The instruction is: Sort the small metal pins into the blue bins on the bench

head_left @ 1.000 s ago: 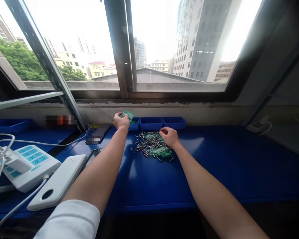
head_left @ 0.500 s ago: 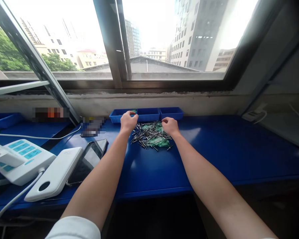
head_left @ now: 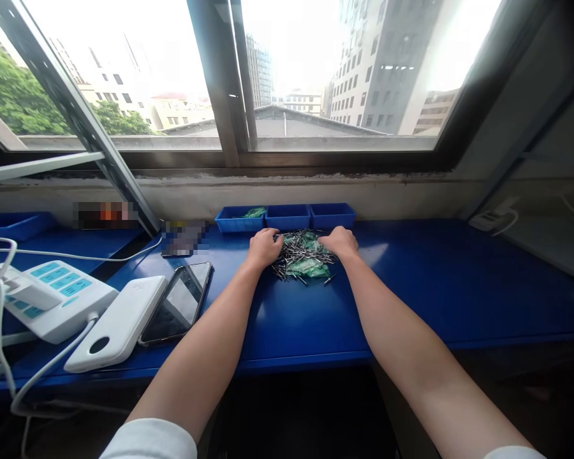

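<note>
A pile of slim metal rivet-like pieces (head_left: pixel 299 252) lies on the blue table, mixed with crumpled green plastic (head_left: pixel 314 268). My left hand (head_left: pixel 265 247) is at the left edge of the pile, fingers curled; what is between its fingertips, if anything, is hidden. At the pile's right edge is my right hand (head_left: pixel 340 242), with thumb and fingers drawn together near the pieces; I cannot make out anything held. Just behind stand three joined blue bins: the left bin (head_left: pixel 240 223) contains green plastic, beside the middle bin (head_left: pixel 288 220) and the right bin (head_left: pixel 333 218).
On the left lie a phone (head_left: pixel 178 303), a white power bank (head_left: pixel 117 325) and a power strip (head_left: pixel 60 296) with white cables. A blurred dark item (head_left: pixel 184 238) is behind the phone. A metal shelf post (head_left: pixel 83 121) rises at the left, before the window.
My left hand has moved from in front of the left bin down and right to the pile's edge. My right hand has shifted slightly right. The view has shifted a little.
</note>
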Demonstrator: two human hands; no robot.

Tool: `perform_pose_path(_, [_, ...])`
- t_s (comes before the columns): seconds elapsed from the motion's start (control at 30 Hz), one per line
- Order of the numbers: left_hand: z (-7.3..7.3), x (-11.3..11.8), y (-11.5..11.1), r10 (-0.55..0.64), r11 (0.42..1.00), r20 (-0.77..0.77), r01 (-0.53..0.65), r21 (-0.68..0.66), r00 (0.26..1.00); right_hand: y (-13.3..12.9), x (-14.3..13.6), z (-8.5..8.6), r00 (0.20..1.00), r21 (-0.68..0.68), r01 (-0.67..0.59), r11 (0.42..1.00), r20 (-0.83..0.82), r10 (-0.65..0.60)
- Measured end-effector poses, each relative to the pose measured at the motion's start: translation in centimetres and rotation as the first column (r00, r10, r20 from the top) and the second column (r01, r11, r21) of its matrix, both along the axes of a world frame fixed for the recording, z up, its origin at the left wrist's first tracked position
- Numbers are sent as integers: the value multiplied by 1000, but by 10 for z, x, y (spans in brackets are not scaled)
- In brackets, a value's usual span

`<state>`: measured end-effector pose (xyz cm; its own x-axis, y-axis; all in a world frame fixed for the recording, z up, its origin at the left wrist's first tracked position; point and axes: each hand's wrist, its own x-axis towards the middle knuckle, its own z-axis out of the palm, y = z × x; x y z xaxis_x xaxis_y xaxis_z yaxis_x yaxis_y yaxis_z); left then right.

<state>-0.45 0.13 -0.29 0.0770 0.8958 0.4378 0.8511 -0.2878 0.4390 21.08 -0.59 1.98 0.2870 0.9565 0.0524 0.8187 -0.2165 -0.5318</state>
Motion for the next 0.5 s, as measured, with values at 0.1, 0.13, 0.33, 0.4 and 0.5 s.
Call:
perform_pose_path(0.1, [-6, 4, 0, -20, 998, -24, 19, -60, 1000, 0, -3, -1, 999, -29, -18, 999, 31, 19])
perform_pose_path(0.13, [-7, 5, 0, -27, 996, -29, 24, -86, 999, 1, -4, -2, 999, -39, -21, 999, 34, 22])
perform_pose_path(0.33, [-10, 8, -1, -85, 978, -126, 59, -199, 988, 6, -5, -6, 1000, -78, -18, 997, 9, 19])
perform_pose_path(0.4, [-9, 7, -2, -93, 976, -161, 58, -209, 983, 6, -4, -6, 999, -86, -33, 996, -21, 31])
perform_pose_path(0.5, [-7, 7, -3, -101, 979, -196, 62, -196, 975, 6, -4, -5, 997, -48, -47, 998, -68, 43])
